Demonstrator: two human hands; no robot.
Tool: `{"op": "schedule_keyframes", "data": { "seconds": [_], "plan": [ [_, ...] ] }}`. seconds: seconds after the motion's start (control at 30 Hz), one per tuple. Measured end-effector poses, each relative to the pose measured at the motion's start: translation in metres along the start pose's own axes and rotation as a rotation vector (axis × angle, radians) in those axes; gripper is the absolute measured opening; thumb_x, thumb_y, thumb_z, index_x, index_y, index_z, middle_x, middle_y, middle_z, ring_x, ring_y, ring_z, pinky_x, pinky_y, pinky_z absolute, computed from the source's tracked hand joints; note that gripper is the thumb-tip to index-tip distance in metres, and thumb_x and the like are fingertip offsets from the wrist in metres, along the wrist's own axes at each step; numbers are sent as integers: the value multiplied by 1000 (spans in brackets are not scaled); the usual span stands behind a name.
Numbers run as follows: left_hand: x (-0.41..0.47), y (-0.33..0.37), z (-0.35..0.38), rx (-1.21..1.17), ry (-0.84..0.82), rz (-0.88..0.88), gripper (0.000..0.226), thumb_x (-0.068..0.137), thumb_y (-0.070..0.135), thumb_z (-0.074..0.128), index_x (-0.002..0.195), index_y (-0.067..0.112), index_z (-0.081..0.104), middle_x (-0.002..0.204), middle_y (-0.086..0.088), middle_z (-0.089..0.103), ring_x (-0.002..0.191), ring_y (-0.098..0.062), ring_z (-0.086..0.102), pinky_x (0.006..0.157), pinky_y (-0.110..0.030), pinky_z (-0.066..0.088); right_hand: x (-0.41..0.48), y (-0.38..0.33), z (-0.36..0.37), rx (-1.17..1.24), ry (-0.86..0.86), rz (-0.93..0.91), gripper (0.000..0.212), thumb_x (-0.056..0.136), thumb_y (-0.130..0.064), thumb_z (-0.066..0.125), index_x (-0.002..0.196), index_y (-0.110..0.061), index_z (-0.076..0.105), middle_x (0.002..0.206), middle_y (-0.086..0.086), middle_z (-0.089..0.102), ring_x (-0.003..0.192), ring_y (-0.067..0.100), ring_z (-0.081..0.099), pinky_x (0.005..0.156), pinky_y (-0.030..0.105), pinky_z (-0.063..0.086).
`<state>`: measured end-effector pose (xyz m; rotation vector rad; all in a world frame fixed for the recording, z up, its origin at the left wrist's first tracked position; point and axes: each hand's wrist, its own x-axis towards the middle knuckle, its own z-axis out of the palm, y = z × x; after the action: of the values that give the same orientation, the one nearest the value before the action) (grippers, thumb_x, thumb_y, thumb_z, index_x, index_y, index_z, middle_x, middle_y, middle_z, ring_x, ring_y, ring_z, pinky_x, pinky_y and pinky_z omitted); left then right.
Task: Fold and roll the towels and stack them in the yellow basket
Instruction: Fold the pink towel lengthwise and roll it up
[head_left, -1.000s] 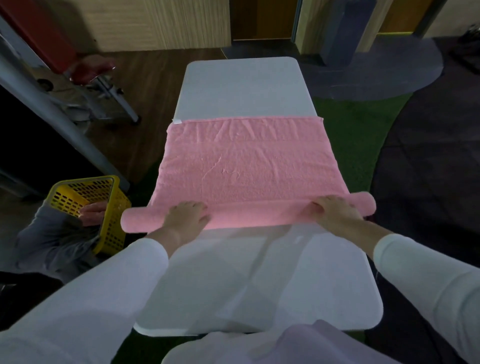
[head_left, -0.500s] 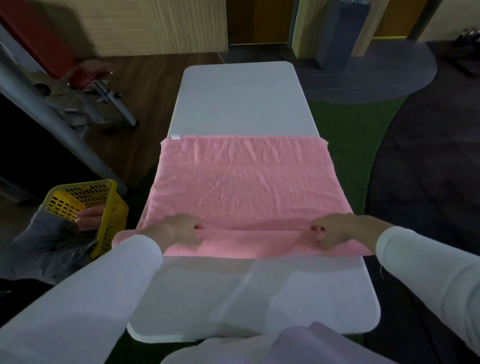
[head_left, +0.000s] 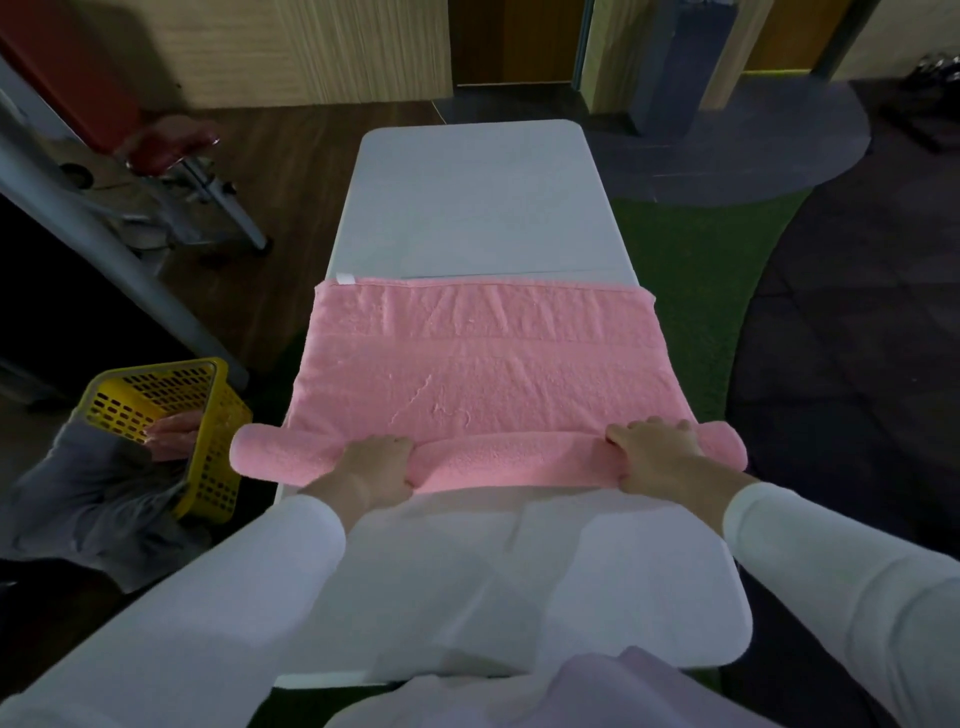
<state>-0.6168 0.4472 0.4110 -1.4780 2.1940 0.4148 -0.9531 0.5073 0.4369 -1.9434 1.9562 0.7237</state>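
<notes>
Pink towel (head_left: 483, 374) lies across the white worktop (head_left: 478, 208), its near edge wound into a roll whose ends overhang both sides. Left hand (head_left: 376, 462) and right hand (head_left: 654, 457) each curl their fingers over that roll, gripping it. Likely trouble: uneven pushing would skew the roll into a cone, and the unsupported ends could sag or loosen — the left one hangs near the yellow basket (head_left: 218, 467). A small white tag (head_left: 345, 279) sits at the towel's far left corner; no writing is legible.

Gym-like room — red exercise bench (head_left: 166, 148), green turf (head_left: 691, 270).
</notes>
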Motion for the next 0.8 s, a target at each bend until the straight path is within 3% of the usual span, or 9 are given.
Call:
{"op": "schedule_keyframes", "data": {
  "seconds": [0.07, 0.13, 0.23, 0.3, 0.43, 0.57, 0.67, 0.73, 0.8],
  "plan": [
    [-4, -5, -18, -100, -223, 14, 60, 86, 31, 63, 143, 25, 44, 137, -6, 55, 119, -28, 54, 98, -35, 45, -3, 4, -7, 40, -159, -46, 53, 86, -40, 63, 135, -33, 45, 127, -6, 59, 115, 22, 52, 108, 53, 30],
    [-7, -12, -28, -151, -265, -13, 58, 86, 33, 63, 141, 30, 45, 138, 0, 54, 115, -24, 53, 96, -36, 44, -5, 7, -19, 38, -278, -36, 53, 88, -40, 58, 138, -35, 43, 134, -6, 56, 125, 24, 49, 113, 57, 23],
    [-4, -18, -23, -61, 242, -86, 37, 94, 35, 56, 131, 30, 53, 132, 3, 56, 117, -22, 52, 98, -42, 44, 1, 14, -21, 71, -15, 52, 35, 91, -41, 47, 124, -34, 51, 120, -3, 58, 118, 26, 52, 107, 51, 32],
    [2, -16, -10, -158, 341, -89, 40, 98, 42, 48, 134, 24, 52, 136, -1, 55, 123, -24, 49, 103, -44, 41, 6, 12, -12, 175, 138, 92, 37, 96, -46, 39, 129, -33, 49, 129, -1, 55, 119, 26, 50, 103, 48, 36],
    [3, -8, 14, -71, 148, -17, 79, 87, 59, 58, 151, 21, 30, 154, -1, 35, 140, -24, 34, 117, -43, 25, 7, 1, 11, 78, 52, 15, 69, 86, -66, 50, 143, -29, 36, 147, -2, 43, 134, 27, 40, 107, 55, 29],
    [2, -8, 7, 66, 187, -39, 59, 88, 42, 62, 141, 24, 42, 140, 0, 51, 128, -24, 45, 105, -42, 36, 1, -6, 18, 20, 109, 16, 63, 86, -50, 60, 141, -31, 37, 141, -3, 48, 127, 25, 45, 104, 53, 35],
    [-1, -10, -5, 1, 5, 5, 49, 86, 48, 57, 130, 26, 53, 128, -3, 60, 113, -27, 56, 96, -40, 45, -2, -6, 17, 15, 24, -38, 60, 81, -48, 62, 135, -31, 43, 126, -4, 56, 116, 25, 52, 97, 49, 40],
    [-7, -13, -17, -32, -190, 5, 54, 89, 51, 51, 137, 26, 50, 136, -2, 56, 119, -27, 53, 99, -40, 44, -4, 1, 9, 61, -105, -79, 57, 79, -51, 59, 132, -33, 48, 119, -6, 60, 109, 22, 56, 90, 42, 42],
    [-12, -19, -25, -8, -145, -16, 51, 92, 54, 45, 135, 28, 53, 130, 2, 58, 117, -25, 54, 100, -41, 44, -5, 7, -4, 64, -177, -63, 54, 81, -52, 54, 133, -37, 48, 122, -8, 59, 111, 21, 55, 89, 39, 43]
  ]
}}
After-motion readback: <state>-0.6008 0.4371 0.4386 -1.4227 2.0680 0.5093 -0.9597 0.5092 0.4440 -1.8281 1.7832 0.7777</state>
